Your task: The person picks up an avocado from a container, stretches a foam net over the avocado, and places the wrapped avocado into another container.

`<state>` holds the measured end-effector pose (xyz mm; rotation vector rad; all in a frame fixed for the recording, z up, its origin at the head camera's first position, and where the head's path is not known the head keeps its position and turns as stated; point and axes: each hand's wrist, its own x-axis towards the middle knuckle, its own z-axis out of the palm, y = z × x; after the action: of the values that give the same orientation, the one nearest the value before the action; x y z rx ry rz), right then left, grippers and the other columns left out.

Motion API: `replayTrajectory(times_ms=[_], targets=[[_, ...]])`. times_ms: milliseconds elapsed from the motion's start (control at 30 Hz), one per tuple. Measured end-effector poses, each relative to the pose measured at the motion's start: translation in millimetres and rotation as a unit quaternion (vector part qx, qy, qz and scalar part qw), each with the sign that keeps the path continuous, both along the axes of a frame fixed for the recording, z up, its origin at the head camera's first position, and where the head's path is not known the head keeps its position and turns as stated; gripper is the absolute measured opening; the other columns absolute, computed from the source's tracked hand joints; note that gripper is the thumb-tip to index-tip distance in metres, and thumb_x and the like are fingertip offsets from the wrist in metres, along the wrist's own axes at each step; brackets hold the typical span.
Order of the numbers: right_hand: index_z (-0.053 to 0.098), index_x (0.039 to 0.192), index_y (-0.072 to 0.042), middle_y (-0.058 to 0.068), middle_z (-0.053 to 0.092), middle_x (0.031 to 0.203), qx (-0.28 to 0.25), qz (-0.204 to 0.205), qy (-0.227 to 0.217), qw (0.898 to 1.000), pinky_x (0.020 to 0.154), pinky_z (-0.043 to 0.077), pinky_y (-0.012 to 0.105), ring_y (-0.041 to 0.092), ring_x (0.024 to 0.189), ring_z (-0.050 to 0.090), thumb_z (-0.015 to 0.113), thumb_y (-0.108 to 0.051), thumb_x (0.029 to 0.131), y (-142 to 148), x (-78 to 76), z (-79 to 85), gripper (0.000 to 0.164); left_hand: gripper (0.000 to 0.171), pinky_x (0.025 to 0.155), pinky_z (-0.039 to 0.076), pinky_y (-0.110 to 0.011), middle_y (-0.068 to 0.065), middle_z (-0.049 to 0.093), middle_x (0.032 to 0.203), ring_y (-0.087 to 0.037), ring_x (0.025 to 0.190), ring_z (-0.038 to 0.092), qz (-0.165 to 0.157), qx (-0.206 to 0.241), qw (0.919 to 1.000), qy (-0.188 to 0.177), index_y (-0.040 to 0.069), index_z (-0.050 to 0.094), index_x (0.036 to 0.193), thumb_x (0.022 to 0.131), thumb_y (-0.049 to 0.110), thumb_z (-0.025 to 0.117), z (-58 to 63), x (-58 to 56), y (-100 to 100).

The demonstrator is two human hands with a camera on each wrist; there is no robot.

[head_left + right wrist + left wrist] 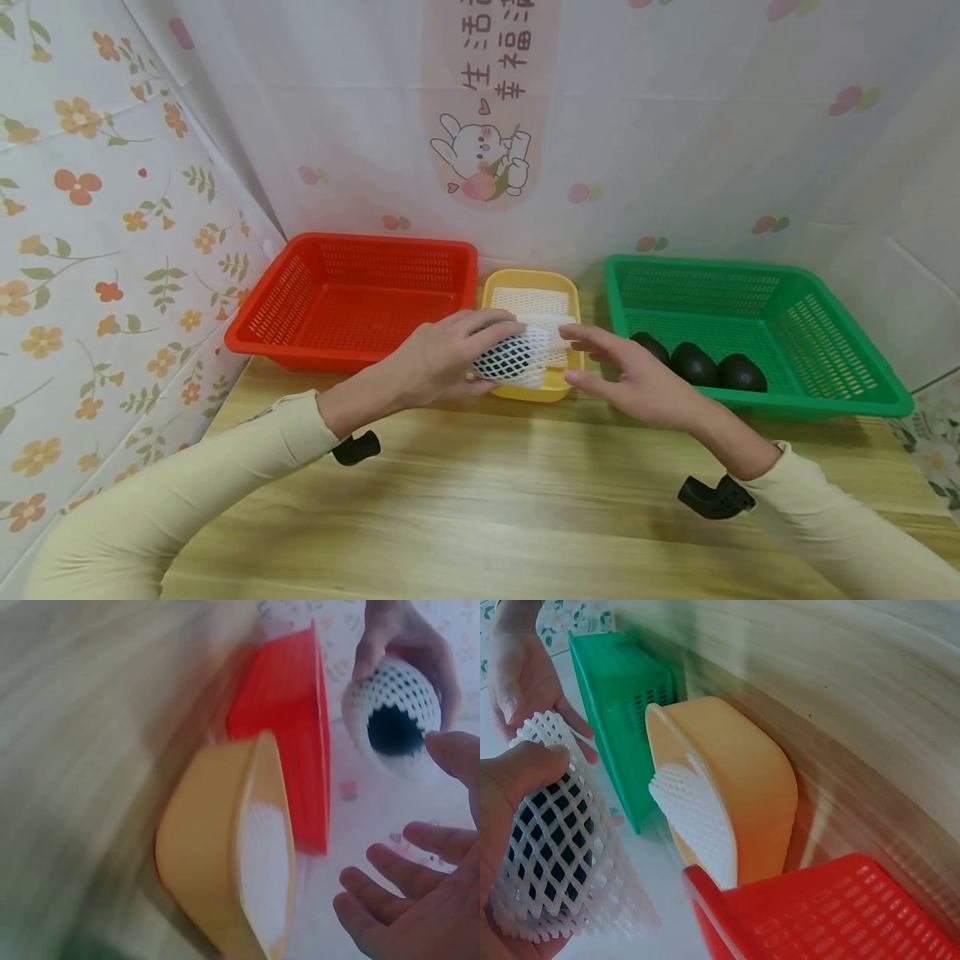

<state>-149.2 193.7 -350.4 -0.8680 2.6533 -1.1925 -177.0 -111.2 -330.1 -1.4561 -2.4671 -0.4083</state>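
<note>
My left hand grips a dark avocado wrapped in a white foam net sleeve, above the front of the yellow basket. The thumb presses on the mesh in the left wrist view. One end of the sleeve gapes in the right wrist view, with the dark fruit showing inside. Just right of the sleeve, my right hand is held with its fingers spread and nothing in them. More white foam nets lie in the yellow basket.
On the right stands a green basket with three dark avocados along its near side. A red basket is on the left. All stand on a wooden table before a printed curtain.
</note>
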Motion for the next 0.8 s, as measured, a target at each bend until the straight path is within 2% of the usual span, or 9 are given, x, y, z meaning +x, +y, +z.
replayTrajectory(times_ms=[167,267,400,533,800], targets=[[0.042,0.155,-0.015,0.009,0.040,0.156,0.086,-0.015,0.050,0.995,0.103,0.043,0.058,0.033,0.141,0.038,0.066,-0.040,0.100,13,-1.2,8.5,0.065,0.078,0.079,0.058,-0.034,-0.008,0.052,0.144,-0.025,0.121,0.054,0.010,-0.011,0.9999,-0.010,0.014,0.052,0.145,0.079,0.031,0.089,1.6,-2.0,-5],[0.041,0.155,-0.015,0.011,0.039,0.156,0.124,-0.009,0.079,0.989,0.105,0.038,0.061,0.036,0.142,0.035,0.065,-0.042,0.100,21,-2.8,11.8,0.066,0.078,0.079,0.058,-0.036,-0.008,0.051,0.144,-0.025,0.122,0.054,0.016,-0.016,0.9997,-0.013,0.014,0.052,0.145,0.079,0.032,0.089,2.2,-3.3,-9],[0.046,0.152,-0.011,0.015,0.041,0.154,0.170,0.000,0.114,0.979,0.105,0.038,0.061,0.038,0.140,0.038,0.064,-0.043,0.100,30,-5.3,11.3,0.064,0.077,0.080,0.058,-0.038,-0.008,0.051,0.145,-0.026,0.122,0.054,0.019,-0.025,0.9993,-0.019,0.014,0.051,0.146,0.081,0.034,0.088,2.4,-5.0,-13],[0.050,0.149,-0.007,0.018,0.044,0.151,0.183,0.009,0.130,0.974,0.104,0.040,0.059,0.039,0.138,0.041,0.066,-0.036,0.101,38,-6.2,10.9,0.059,0.077,0.081,0.058,-0.038,-0.008,0.051,0.145,-0.026,0.122,0.054,0.023,-0.034,0.9987,-0.029,0.015,0.051,0.147,0.082,0.036,0.087,2.4,-6.2,-18],[0.054,0.145,-0.007,0.018,0.049,0.147,0.185,-0.001,0.142,0.972,0.099,0.044,0.058,0.039,0.134,0.046,0.064,-0.032,0.102,53,-7.6,15.5,0.051,0.079,0.081,0.058,-0.038,-0.007,0.050,0.146,-0.025,0.126,0.052,0.036,-0.045,0.9975,-0.041,0.015,0.050,0.148,0.081,0.035,0.088,4.2,-8.0,-28]])
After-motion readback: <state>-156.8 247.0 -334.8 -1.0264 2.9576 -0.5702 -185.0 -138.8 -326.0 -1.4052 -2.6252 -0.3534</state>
